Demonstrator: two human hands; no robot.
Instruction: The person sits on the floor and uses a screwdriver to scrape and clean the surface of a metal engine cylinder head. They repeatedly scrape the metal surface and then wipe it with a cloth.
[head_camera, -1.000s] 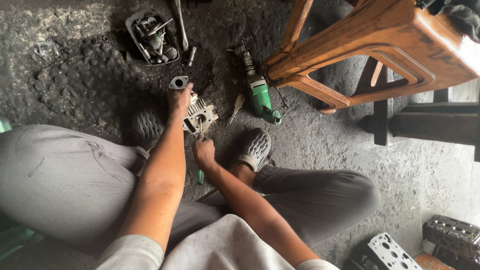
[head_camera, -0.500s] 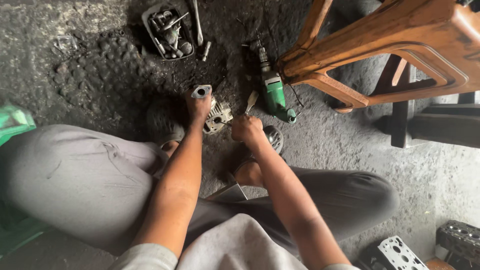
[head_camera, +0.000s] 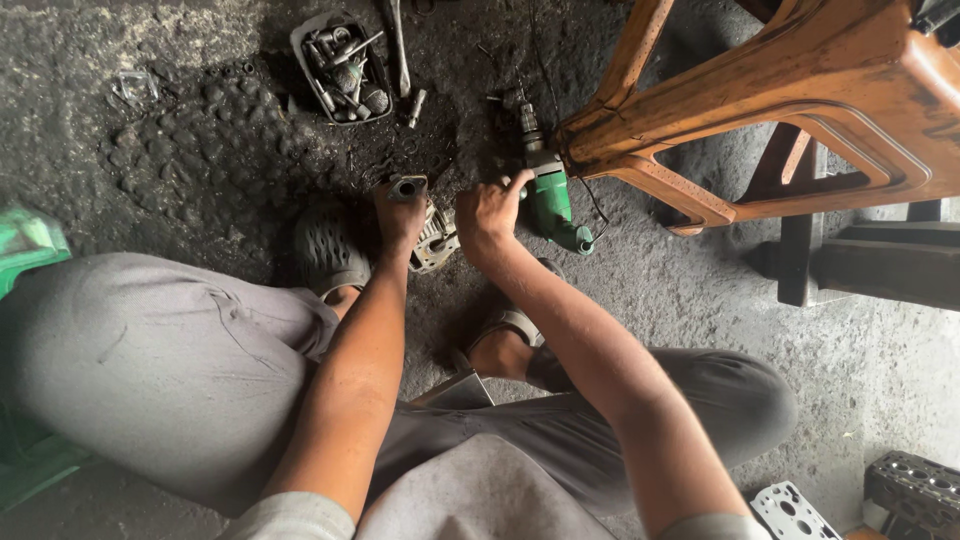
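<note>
left hand (head_camera: 400, 212) gripping engine part (head_camera: 432, 238), right hand (head_camera: 487, 215) beside drill (head_camera: 550, 195)

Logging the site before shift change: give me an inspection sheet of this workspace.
Surface: rough, dark, grimy concrete floor.
Job's things: finned metal engine part; green power drill.
Clutter: tray of sockets and bits; long wrench.
Grippers: left hand grips the engine part; right hand at the drill's body.
Cables: thin black cord by the drill.
Surroundings: orange plastic stool; grey sandal; metal castings lower right.
</note>
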